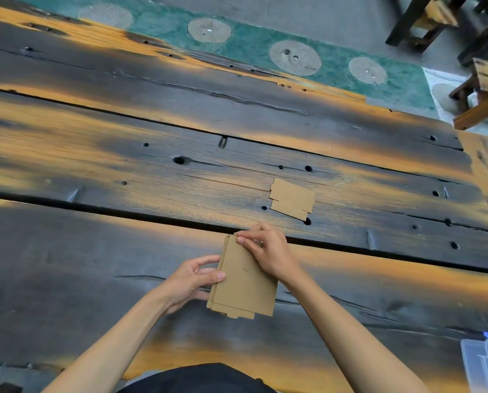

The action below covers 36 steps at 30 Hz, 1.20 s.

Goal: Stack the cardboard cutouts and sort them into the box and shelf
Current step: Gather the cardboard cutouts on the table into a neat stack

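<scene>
A stack of brown cardboard cutouts [244,287] is held a little above the near part of the dark wooden table [123,154]. My left hand [190,280] grips the stack's left edge, thumb on top and fingers underneath. My right hand [265,251] pinches the stack's top corner with curled fingers. One more cardboard cutout [291,198] with notched edges lies flat on the table, beyond the hands and slightly to the right.
A clear plastic box [483,361] shows at the lower right edge. Beyond the table's far edge runs a green mat [251,43] with round patterns. Wooden benches [483,89] stand at the upper right.
</scene>
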Tool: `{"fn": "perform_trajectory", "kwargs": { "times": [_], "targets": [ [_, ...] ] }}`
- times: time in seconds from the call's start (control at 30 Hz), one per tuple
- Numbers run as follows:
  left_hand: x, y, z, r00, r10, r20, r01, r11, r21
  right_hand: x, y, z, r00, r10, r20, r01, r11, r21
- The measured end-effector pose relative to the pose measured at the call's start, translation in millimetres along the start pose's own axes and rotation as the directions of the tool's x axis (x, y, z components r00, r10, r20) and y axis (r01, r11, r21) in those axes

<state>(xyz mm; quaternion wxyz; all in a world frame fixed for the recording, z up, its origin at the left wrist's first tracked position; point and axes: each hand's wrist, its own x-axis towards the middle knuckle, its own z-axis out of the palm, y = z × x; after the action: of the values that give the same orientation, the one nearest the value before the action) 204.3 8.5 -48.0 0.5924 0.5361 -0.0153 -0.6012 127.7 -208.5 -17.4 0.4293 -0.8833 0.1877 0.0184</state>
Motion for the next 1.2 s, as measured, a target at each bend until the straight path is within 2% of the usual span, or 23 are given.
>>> {"fn": "perform_trajectory", "kwargs": {
  "times": [0.13, 0.23, 0.37, 0.47, 0.6, 0.83, 1.0, 1.2],
  "targets": [
    [11, -5, 12, 1.0, 0.001, -0.013, -0.001, 0.999, 0.044, -4, 14, -5, 0.998, 0.045, -0.036, -0.046, 0.998, -0.033],
    [24, -11, 19, 0.997, 0.02, -0.08, -0.018, 0.999, 0.032, -8, 28, -12, 0.99, 0.092, -0.111, -0.095, 0.995, -0.023],
    [38, -16, 22, 0.978, 0.027, -0.206, -0.029, 1.0, -0.007, -9, 53, -25, 0.946, 0.248, -0.207, -0.227, 0.966, 0.122],
    [49, -18, 21, 0.944, 0.019, -0.33, -0.034, 0.999, -0.039, -6, 81, -39, 0.897, 0.421, -0.138, -0.384, 0.893, 0.234],
    [66, -14, 21, 0.902, 0.012, -0.432, -0.045, 0.997, -0.066, 8, 120, -58, 0.851, 0.517, -0.086, -0.501, 0.851, 0.159],
    [102, 5, 32, 0.87, 0.016, -0.492, -0.058, 0.996, -0.07, 72, 161, -94, 0.857, 0.505, -0.102, -0.51, 0.86, -0.033],
    [126, 15, 35, 0.858, 0.026, -0.513, -0.068, 0.996, -0.063, 119, 181, -111, 0.885, 0.443, -0.146, -0.462, 0.874, -0.151],
    [148, 19, 30, 0.868, 0.004, -0.496, -0.057, 0.994, -0.092, 151, 198, -115, 0.915, 0.403, -0.012, -0.384, 0.862, -0.331]
  ]
}}
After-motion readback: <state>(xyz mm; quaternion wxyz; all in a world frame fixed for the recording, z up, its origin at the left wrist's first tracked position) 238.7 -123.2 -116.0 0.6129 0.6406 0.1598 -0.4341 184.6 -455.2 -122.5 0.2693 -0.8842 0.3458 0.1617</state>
